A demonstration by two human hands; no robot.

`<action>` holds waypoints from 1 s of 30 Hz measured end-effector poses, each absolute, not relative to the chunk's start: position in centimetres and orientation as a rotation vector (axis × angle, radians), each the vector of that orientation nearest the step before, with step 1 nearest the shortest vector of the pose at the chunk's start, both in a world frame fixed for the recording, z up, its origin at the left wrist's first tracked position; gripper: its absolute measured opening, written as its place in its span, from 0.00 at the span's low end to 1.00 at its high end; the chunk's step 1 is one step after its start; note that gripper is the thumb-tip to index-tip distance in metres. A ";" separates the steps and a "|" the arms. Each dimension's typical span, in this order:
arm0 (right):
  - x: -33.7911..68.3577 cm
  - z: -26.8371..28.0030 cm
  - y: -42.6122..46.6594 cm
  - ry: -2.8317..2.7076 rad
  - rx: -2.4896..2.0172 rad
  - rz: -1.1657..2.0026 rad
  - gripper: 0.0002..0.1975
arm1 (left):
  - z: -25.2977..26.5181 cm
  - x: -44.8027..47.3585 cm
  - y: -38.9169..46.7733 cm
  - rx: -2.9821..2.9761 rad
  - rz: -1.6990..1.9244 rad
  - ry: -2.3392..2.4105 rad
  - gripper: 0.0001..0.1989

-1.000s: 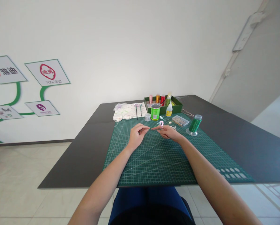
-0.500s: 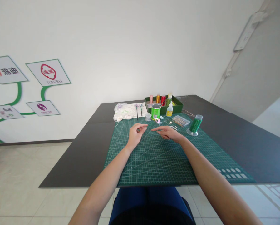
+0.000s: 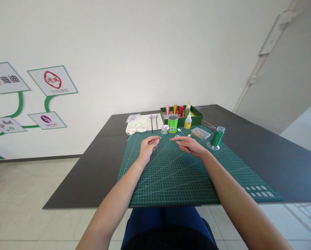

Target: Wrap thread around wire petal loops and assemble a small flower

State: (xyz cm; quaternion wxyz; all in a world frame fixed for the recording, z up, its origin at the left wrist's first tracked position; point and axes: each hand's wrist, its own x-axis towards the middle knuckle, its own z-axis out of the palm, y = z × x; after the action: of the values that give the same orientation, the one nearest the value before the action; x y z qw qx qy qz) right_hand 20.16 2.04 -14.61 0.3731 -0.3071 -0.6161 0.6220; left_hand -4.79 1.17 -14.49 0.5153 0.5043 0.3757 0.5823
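Observation:
My left hand (image 3: 147,148) is raised above the green cutting mat (image 3: 165,173), thumb and index finger pinched together. A small pale pink flower (image 3: 166,127) shows just beyond those fingertips, seemingly held by a thin stem too fine to make out. Facing it from the right is my right hand (image 3: 189,145), its index finger stretched towards the left fingertips and the other fingers curled in. Whatever lies in the right fingers, if anything, is too small to see. A clear jar (image 3: 164,131) stands behind the flower.
At the back are a green can (image 3: 172,124), a glue bottle (image 3: 188,121) and a green box (image 3: 197,119) with thread spools. White foam (image 3: 145,122) holding two dark sticks lies left. A plastic case (image 3: 200,133) and a green thread spool (image 3: 217,138) stand right.
The pink flower has shifted left and away from me, now in front of the jar. My left hand has drawn slightly left; the right fingertip has risen a little.

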 end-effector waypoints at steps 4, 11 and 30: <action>20.4 -14.3 2.1 -1.526 -0.826 1.494 0.26 | -14.3 -4.9 1.4 1.092 1.445 0.892 0.20; 21.4 -15.4 3.9 -1.470 -1.383 0.886 0.15 | -14.2 -5.0 1.4 1.078 1.461 0.908 0.19; 14.4 -16.0 1.0 -1.711 -0.730 1.287 0.24 | -15.7 -3.6 0.6 1.411 1.288 0.969 0.16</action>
State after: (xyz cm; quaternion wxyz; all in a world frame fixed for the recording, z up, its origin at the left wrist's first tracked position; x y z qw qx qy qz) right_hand 14.38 0.98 -16.04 0.4259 -0.2921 -0.6844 0.5147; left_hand -3.63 0.58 -15.73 0.4790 0.5783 0.3970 0.5278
